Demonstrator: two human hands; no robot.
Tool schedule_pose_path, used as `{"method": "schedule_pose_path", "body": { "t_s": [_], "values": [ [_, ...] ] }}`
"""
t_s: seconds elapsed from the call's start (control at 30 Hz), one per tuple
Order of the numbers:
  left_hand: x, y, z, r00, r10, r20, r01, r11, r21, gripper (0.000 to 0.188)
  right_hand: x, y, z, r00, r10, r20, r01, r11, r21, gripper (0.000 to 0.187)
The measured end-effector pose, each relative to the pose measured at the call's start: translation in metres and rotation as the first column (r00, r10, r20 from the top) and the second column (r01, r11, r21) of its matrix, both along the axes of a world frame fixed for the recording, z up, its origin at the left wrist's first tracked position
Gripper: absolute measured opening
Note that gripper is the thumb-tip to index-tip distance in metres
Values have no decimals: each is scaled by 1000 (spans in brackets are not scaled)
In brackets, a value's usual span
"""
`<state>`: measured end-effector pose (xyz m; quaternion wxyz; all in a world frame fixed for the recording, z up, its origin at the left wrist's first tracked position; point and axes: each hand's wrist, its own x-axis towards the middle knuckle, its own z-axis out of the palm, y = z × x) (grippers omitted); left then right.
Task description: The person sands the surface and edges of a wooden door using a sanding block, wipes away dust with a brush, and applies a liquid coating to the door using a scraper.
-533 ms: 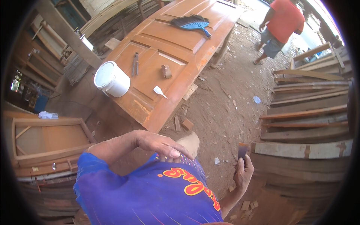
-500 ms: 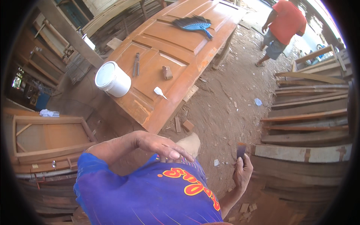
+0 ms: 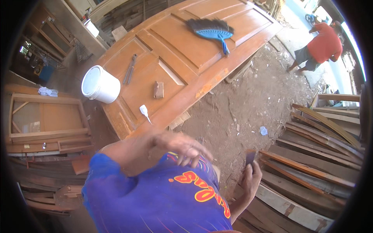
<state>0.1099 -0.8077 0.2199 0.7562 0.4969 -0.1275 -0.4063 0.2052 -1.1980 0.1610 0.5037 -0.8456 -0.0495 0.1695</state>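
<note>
Fingers [image 3: 256, 171] of the right hand [image 3: 250, 183] clench a flat dark piece [image 3: 250, 157] beside stacked boards [image 3: 307, 168], well off the right edge of a panelled door [image 3: 171, 107]; the left hand [image 3: 184, 147], blurred, hangs released before the purple shirt [image 3: 151, 200]. A white bucket [image 3: 101, 83] stands at the door's near left corner, a white spatula [image 3: 144, 111] near its near right, a blue brush [image 3: 213, 34] toward the far end.

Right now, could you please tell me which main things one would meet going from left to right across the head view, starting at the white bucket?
White bucket, pincers, small white thin-tipped item, brown block, blue brush, dark flat piece in the right hand, pale blue scrap, person in red shirt.
</note>
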Motion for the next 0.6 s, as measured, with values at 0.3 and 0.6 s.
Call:
{"method": "schedule_pose_path", "body": {
  "t_s": [0.3,0.6],
  "values": [
    [142,30,-115,847,296,441,-482,83,872,74,151,63,5,993,113,-42,-115,992,-56,33],
    [243,64,-170,596,403,695,-547,-430,718,77,336,95,-18,951,253,-178,-259,966,-12,32]
  ]
}}
